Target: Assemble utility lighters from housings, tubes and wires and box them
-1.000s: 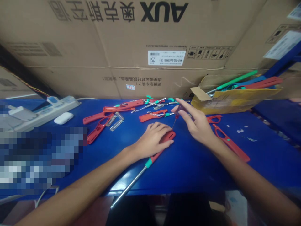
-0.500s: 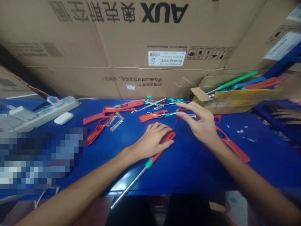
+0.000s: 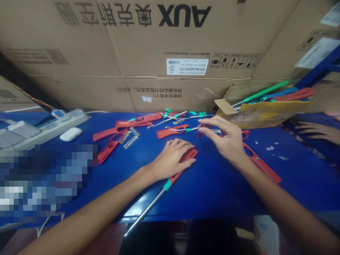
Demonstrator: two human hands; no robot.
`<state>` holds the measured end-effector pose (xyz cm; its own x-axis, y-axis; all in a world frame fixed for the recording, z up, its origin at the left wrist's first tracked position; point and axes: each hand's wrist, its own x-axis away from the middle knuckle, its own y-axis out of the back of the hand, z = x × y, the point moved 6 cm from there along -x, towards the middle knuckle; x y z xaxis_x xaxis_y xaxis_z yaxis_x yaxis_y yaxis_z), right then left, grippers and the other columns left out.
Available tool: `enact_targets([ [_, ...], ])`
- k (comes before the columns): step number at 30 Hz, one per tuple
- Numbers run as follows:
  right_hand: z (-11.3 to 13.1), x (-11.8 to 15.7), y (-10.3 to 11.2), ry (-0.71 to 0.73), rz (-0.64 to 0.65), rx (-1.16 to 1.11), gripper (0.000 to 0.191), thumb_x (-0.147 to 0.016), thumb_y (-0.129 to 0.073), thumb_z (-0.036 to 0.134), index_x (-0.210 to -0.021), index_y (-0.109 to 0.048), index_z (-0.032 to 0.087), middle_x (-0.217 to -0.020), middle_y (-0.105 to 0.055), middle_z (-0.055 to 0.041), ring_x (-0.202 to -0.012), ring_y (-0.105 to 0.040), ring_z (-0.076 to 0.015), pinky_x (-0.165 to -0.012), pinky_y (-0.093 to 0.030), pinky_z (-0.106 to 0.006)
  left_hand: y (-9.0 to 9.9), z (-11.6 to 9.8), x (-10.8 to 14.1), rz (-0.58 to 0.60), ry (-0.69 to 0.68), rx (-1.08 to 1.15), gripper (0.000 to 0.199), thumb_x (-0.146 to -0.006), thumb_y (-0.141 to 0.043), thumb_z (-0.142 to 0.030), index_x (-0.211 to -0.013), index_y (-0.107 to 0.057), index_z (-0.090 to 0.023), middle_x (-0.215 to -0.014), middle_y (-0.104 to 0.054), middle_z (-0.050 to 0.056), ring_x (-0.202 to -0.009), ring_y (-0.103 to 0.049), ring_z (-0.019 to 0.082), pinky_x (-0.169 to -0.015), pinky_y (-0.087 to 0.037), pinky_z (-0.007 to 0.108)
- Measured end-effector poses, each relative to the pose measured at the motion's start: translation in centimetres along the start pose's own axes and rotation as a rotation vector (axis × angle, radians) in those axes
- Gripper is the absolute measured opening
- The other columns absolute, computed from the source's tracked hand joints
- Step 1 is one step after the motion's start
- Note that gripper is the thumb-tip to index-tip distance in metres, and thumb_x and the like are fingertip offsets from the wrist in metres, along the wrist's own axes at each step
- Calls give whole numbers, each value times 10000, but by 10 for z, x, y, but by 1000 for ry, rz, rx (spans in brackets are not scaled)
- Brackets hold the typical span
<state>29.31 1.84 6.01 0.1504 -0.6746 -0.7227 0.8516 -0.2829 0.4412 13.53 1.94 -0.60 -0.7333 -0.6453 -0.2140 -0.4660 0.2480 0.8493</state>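
Note:
My left hand point(image 3: 172, 159) is wrapped over the red handle of a lighter point(image 3: 183, 164) and presses it to the blue table. The lighter's green collar and long metal tube point(image 3: 146, 211) point toward me, past the table's front edge. Between thumb and fingertips, my right hand point(image 3: 225, 136) pinches a small dark-red screwdriver point(image 3: 198, 135), its thin shaft slanting down to the handle's far end. The tip's exact contact is too small to make out. Behind my hands lies an opened red shell point(image 3: 170, 132) with white wires and a green-collared tube.
Red shells point(image 3: 108, 147) and clear pieces point(image 3: 130, 141) lie at left, near a white case point(image 3: 71, 134) and power strip point(image 3: 71, 118). Another red shell point(image 3: 265, 168) is at right. A carton point(image 3: 276, 114) holds lighters. Another person's hand point(image 3: 318, 130) shows at far right.
The view has shifted very slightly. My two hands keep almost the same pose, and the other person's hand at the far right has come further into view.

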Motion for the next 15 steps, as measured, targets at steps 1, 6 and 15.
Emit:
enact_targets([
  [1, 0, 0, -1, 6, 15, -2, 211, -951, -656, 259, -1135, -745, 311, -972, -752, -5, -915, -689, -186, -894, -533, -392, 0, 0, 0, 2, 0, 1, 420, -998, -577, -448, -1340, -580, -204, -1365, -620, 89, -1277, -503, 287, -1077, -386, 471],
  [6, -5, 2, -4, -68, 66, -58, 271, -1006, -563, 268, -1233, -706, 309, -1105, -761, -27, -1043, -693, -202, -982, -511, -431, 0, 0, 0, 10, 6, -9, 419, -1000, -575, -451, -1336, -579, -200, -1363, -620, 92, -1280, -500, 285, -1072, -384, 468],
  [15, -1, 1, -5, -5, 72, -43, 289, -990, -590, 259, -1240, -712, 337, -1045, -714, -22, -963, -662, -182, -911, -531, -395, -2, 0, 1, 0, -3, -20, 418, -1007, -568, -455, -1338, -575, -200, -1372, -621, 84, -1279, -503, 272, -1073, -377, 455],
])
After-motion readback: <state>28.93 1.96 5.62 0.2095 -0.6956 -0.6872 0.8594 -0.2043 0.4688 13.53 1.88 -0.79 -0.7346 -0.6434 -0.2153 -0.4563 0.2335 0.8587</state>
